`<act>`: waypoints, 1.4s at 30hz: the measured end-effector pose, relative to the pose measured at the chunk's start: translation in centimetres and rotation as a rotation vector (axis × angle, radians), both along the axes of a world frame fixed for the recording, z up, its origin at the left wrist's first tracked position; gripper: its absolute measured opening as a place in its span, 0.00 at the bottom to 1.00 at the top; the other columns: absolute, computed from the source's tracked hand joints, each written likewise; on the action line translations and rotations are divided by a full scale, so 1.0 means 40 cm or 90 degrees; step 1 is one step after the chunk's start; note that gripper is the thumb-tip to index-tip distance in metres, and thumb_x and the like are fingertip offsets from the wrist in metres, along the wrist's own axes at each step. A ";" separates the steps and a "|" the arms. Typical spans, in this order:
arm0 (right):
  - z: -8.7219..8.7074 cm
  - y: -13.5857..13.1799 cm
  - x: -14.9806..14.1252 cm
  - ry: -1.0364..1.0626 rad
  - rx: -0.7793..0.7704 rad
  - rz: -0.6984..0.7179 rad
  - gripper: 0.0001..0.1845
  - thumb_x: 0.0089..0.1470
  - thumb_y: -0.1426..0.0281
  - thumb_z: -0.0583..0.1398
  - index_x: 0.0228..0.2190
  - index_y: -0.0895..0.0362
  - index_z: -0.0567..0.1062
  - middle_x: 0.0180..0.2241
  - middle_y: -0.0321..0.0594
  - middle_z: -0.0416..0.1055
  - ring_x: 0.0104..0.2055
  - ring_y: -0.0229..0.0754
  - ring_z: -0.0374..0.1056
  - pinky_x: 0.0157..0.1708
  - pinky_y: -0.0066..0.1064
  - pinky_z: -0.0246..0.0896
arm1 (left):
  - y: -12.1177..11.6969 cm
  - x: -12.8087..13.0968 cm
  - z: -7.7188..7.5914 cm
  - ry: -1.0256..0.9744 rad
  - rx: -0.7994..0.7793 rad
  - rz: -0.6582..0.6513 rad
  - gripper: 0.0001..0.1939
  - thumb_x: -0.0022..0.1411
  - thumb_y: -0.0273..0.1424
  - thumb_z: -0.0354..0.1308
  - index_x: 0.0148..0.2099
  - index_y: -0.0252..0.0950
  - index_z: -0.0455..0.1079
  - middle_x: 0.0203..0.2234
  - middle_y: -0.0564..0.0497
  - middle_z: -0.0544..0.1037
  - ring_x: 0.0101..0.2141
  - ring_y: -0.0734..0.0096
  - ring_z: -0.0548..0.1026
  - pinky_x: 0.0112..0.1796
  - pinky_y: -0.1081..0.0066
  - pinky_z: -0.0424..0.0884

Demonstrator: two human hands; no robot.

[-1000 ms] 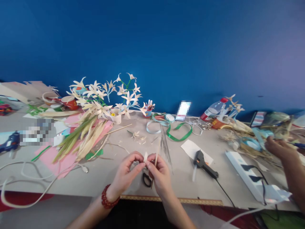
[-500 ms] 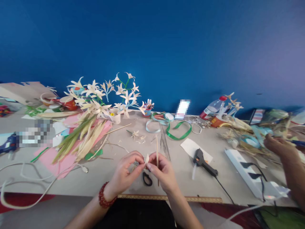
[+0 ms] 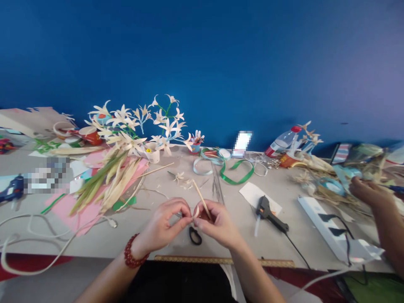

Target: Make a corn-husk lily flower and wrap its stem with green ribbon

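My left hand (image 3: 170,221), a red bead bracelet at its wrist, pinches the base of a small pale petal (image 3: 196,211). Opposite it, my right hand (image 3: 216,223) is closed with thumb and fingertips on the same petal. A thin wooden stick (image 3: 201,195) also passes through my right hand, its upper end leaning left. On the table just below my fingertips lies a black scissor handle (image 3: 195,236); the rest of it is hidden by my hands. Beyond my hands lie a loose pale flower (image 3: 179,176) and several thin wires (image 3: 217,185).
Pale husk flowers (image 3: 129,141) and dried husks (image 3: 120,181) crowd the left. To the right are a black glue gun (image 3: 268,214), a white power strip (image 3: 325,231) and a co-worker's hand (image 3: 368,193). Green ribbon (image 3: 236,179) lies behind; a ruler (image 3: 176,259) lines the front edge.
The wooden stick has tipped from upright to leaning left in my right hand. Both hands stay together at the petal, with the wrists turned slightly outward.
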State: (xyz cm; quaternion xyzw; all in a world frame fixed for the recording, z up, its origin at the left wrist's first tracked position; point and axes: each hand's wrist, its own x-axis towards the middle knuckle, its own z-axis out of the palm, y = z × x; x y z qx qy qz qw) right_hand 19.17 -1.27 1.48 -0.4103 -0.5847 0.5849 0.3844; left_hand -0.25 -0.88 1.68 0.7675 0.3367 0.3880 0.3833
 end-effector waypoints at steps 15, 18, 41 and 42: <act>-0.011 0.024 0.024 0.148 -0.102 -0.099 0.11 0.45 0.66 0.65 0.24 0.58 0.70 0.17 0.33 0.68 0.16 0.28 0.50 0.17 0.23 0.43 | 0.009 -0.020 -0.015 -0.163 -0.097 -0.050 0.04 0.64 0.27 0.56 0.34 0.35 0.68 0.30 0.50 0.74 0.34 0.69 0.73 0.49 0.61 0.66; 0.000 0.023 0.024 0.147 -0.123 -0.047 0.10 0.45 0.66 0.66 0.27 0.59 0.72 0.21 0.35 0.71 0.18 0.30 0.55 0.18 0.23 0.46 | 0.011 -0.022 -0.019 -0.174 -0.120 -0.051 0.04 0.63 0.28 0.57 0.34 0.35 0.68 0.30 0.50 0.74 0.34 0.69 0.72 0.48 0.62 0.67; 0.041 0.027 0.011 0.005 -0.054 0.102 0.08 0.46 0.69 0.65 0.30 0.58 0.72 0.21 0.30 0.62 0.22 0.31 0.51 0.21 0.24 0.45 | 0.020 -0.023 -0.001 -0.071 -0.125 -0.087 0.09 0.63 0.34 0.57 0.33 0.34 0.69 0.30 0.48 0.76 0.34 0.67 0.73 0.40 0.68 0.68; 0.043 0.026 0.003 -0.016 -0.047 0.107 0.06 0.46 0.70 0.64 0.28 0.58 0.72 0.20 0.29 0.61 0.21 0.31 0.50 0.21 0.24 0.44 | 0.020 -0.022 0.003 -0.059 -0.125 -0.090 0.09 0.63 0.34 0.57 0.33 0.34 0.69 0.31 0.47 0.76 0.35 0.67 0.73 0.40 0.68 0.68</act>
